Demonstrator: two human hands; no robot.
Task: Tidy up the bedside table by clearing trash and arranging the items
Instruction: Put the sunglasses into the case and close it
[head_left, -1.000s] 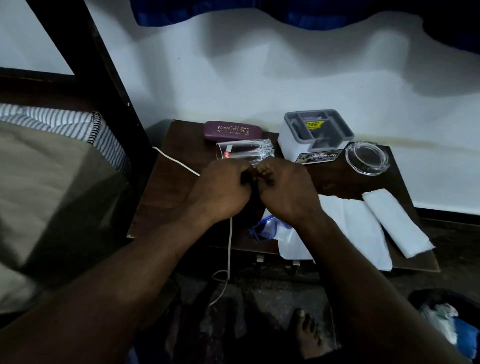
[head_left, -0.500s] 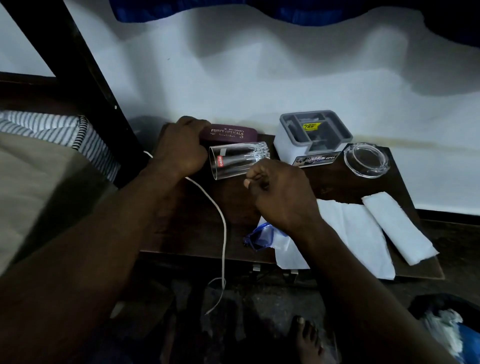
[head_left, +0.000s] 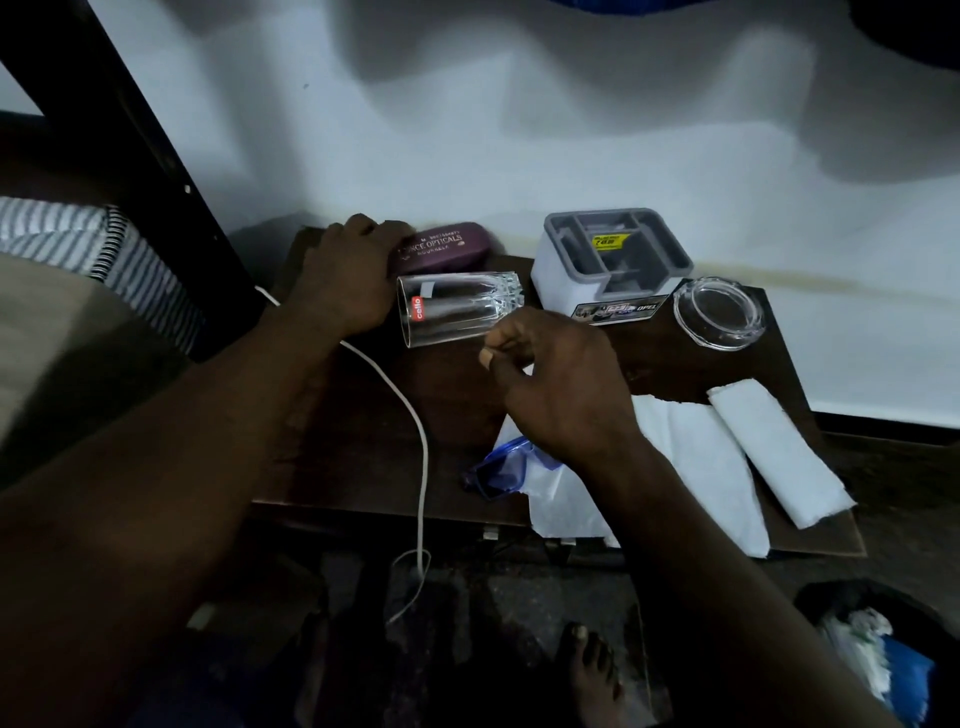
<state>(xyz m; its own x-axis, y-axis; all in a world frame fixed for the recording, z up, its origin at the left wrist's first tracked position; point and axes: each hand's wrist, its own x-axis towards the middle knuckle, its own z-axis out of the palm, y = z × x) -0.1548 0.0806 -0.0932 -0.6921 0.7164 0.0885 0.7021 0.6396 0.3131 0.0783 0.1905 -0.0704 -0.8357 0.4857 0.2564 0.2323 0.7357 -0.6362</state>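
My left hand (head_left: 343, 280) curls over the left end of a maroon spectacle case (head_left: 447, 249) at the back of the dark wooden bedside table (head_left: 363, 415). A clear drinking glass (head_left: 457, 309) lies on its side just in front of the case. My right hand (head_left: 561, 384) hovers by the glass's base with its fingers curled and thumb against forefinger. A pale speck shows under it; I cannot tell what that is. Blue-framed glasses (head_left: 504, 467) lie partly under my right wrist, on a flat white tissue (head_left: 696, 457).
A grey-and-white organiser box (head_left: 613, 254) and a round glass dish (head_left: 719, 312) stand at the back right. A folded tissue (head_left: 779, 452) lies at the right edge. A white cable (head_left: 415, 431) runs over the front edge. Bed (head_left: 78, 322) left, bin (head_left: 883, 654) lower right, bare foot (head_left: 592, 670) below.
My hands, which met at the middle of the table, have parted. The left went back and left onto the spectacle case. The right stayed near the glass.
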